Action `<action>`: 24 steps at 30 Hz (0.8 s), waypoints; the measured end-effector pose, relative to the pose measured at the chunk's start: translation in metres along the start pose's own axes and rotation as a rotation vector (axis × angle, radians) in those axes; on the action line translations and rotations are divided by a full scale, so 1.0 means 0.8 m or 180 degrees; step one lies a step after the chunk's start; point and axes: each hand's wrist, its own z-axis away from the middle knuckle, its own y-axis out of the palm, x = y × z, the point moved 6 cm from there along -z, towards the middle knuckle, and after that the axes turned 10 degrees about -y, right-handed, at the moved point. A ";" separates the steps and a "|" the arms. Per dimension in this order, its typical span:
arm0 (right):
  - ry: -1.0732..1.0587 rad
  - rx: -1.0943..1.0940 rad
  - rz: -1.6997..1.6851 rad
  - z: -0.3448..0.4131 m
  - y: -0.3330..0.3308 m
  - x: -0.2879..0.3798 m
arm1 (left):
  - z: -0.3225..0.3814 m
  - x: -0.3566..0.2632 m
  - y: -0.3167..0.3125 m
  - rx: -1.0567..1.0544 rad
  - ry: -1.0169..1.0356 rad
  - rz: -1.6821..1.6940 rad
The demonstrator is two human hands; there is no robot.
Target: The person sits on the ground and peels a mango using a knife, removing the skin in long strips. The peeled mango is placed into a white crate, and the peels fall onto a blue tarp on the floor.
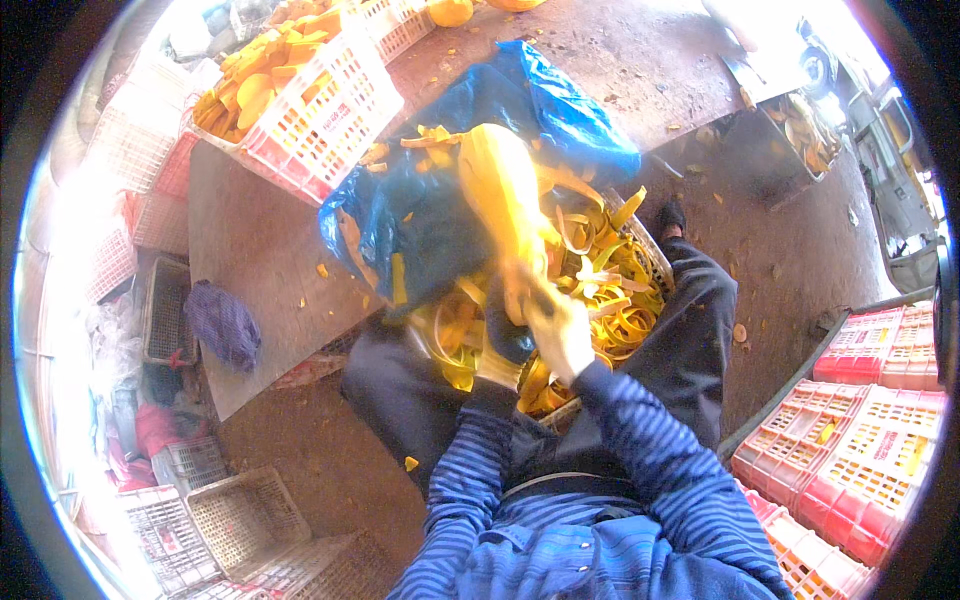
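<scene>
A long yellow-orange squash (pixel 495 172), much of it peeled, points away from me over a blue plastic sheet (pixel 427 217). My right hand (pixel 559 330), motion-blurred, has its fingers curled at the squash's near end. Whether it grips the squash or a small tool is unclear. My left hand (pixel 499 367) is low beside that end; blur and dark shapes around it hide its fingers. Curled peel strips (pixel 622 322) fill a crate (pixel 651 247) between my knees, and more peel (pixel 454 330) lies to the left.
A crate (pixel 322 127) heaped with orange squash pieces stands at upper left, on a flat board (pixel 255 247) that also bears a purple cloth bundle (pixel 223 325). Red and white plastic crates (pixel 862 450) are stacked at right. More crates (pixel 247 517) stand at lower left.
</scene>
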 end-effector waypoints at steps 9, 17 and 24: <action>0.0927 0.0339 -0.0773 0.156 -0.043 -0.017 | -0.005 -0.006 0.007 -0.0616 -0.0459 0.0002; 0.0345 0.0162 -0.0168 0.062 -0.027 -0.011 | -0.016 -0.005 0.028 -0.0588 -0.0024 -0.0835; 0.0400 -0.0266 -0.0719 0.120 -0.075 -0.010 | -0.033 -0.008 0.062 -0.0123 -0.0633 0.0059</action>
